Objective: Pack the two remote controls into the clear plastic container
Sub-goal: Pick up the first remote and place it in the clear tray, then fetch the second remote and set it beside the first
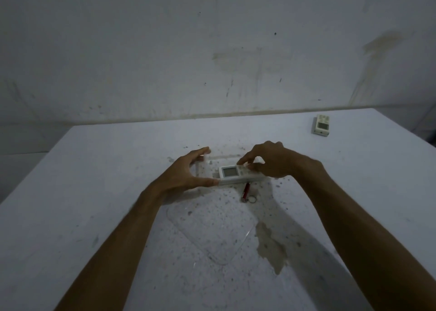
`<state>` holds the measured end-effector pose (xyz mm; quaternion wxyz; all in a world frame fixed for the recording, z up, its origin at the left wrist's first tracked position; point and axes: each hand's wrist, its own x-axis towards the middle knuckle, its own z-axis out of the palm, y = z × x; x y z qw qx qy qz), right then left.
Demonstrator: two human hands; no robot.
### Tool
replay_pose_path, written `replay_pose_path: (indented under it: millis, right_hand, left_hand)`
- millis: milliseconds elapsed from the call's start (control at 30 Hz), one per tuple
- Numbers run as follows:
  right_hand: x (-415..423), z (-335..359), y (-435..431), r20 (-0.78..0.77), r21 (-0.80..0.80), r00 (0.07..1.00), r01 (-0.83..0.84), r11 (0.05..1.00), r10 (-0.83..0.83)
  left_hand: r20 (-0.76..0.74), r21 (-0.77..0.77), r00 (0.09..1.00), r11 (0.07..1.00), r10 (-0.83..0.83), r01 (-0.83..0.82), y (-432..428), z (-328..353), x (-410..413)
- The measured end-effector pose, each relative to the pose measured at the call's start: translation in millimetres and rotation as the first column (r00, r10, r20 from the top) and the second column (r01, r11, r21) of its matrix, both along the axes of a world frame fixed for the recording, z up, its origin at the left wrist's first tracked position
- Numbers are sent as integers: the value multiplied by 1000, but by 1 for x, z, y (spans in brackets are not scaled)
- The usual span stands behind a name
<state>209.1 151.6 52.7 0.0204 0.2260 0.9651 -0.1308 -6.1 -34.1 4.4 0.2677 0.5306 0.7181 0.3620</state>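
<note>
A white remote control (pixel 230 174) with a grey screen lies sideways in the clear plastic container (pixel 225 158) at the table's middle. My right hand (pixel 271 161) pinches the remote's right end from above. My left hand (pixel 188 171) grips the container's left wall, thumb at its near corner and fingers at the far one. A second white remote control (pixel 321 125) lies alone at the far right of the table, away from both hands.
A clear flat lid (pixel 212 225) lies on the white table (pixel 94 192) just in front of the container. A red pen-like object with a key ring (pixel 246 191) rests beside the container's near edge. A stained wall rises behind the table.
</note>
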Motion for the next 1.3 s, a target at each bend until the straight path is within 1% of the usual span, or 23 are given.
replay_pose_path:
  millis: [200, 267, 333, 400, 467, 500, 533, 600, 667, 733, 833, 967, 1067, 1167, 1233, 1300]
  right_hand:
    - [7, -4, -9, -44, -14, 998, 36, 999, -37]
    - [12, -10, -13, -132, -53, 989, 61, 997, -68]
    - [21, -17, -19, -302, -133, 941, 119, 984, -155]
    - [33, -24, -26, -452, -180, 862, 164, 970, -230]
    - [47, -29, -33, -529, -219, 794, 213, 952, -299]
    - [54, -30, -34, -546, -235, 768, 243, 941, -335]
    - [62, -31, -35, -550, -252, 748, 276, 928, -371]
    - [78, -32, -31, -501, -304, 734, 346, 888, -458]
    - [95, -33, -22, -414, -376, 727, 412, 830, -548]
    - [109, -36, -10, -353, -406, 710, 470, 783, -609]
    - [124, -40, 11, -342, -403, 662, 538, 741, -667]
    - [136, -37, 53, -383, -401, 592, 585, 705, -709]
    - [140, -33, 95, -428, -373, 540, 624, 686, -725]
    - [135, -30, 143, -438, -384, 479, 665, 640, -761]
    - [126, -30, 173, -413, -415, 429, 696, 585, -803]
    - [111, -34, 198, -357, -429, 394, 737, 523, -847]
  left_hand:
    - [6, -5, 1000, 1000, 10, -10, -4, 1, 8]
    - [4, -7, 1000, 1000, 24, -24, -6, 2, 8]
    - [8, 6, 999, 999, 45, -45, -8, 4, 8]
    - [-25, 73, 997, 995, 77, -75, -7, 9, 11]
    - [-85, 185, 990, 978, 109, -92, -3, 19, 20]
    - [-116, 234, 988, 970, 101, -72, 1, 27, 28]
    - [-146, 258, 986, 965, 75, -35, 6, 35, 38]
    - [-234, 232, 972, 971, -3, 59, 21, 51, 62]
    - [-347, 149, 933, 977, -91, 151, 46, 61, 87]
    - [-427, 54, 889, 976, -166, 209, 76, 63, 109]
    - [-516, -106, 820, 968, -249, 227, 128, 61, 137]
    - [-536, -298, 779, 936, -326, 187, 197, 45, 159]
    - [-547, -377, 775, 920, -317, 109, 238, 28, 168]
    - [-510, -393, 819, 918, -262, 49, 256, 7, 182]
    - [-486, -359, 850, 933, -205, 20, 254, -7, 193]
    - [-517, -277, 845, 961, -138, -12, 249, -20, 200]
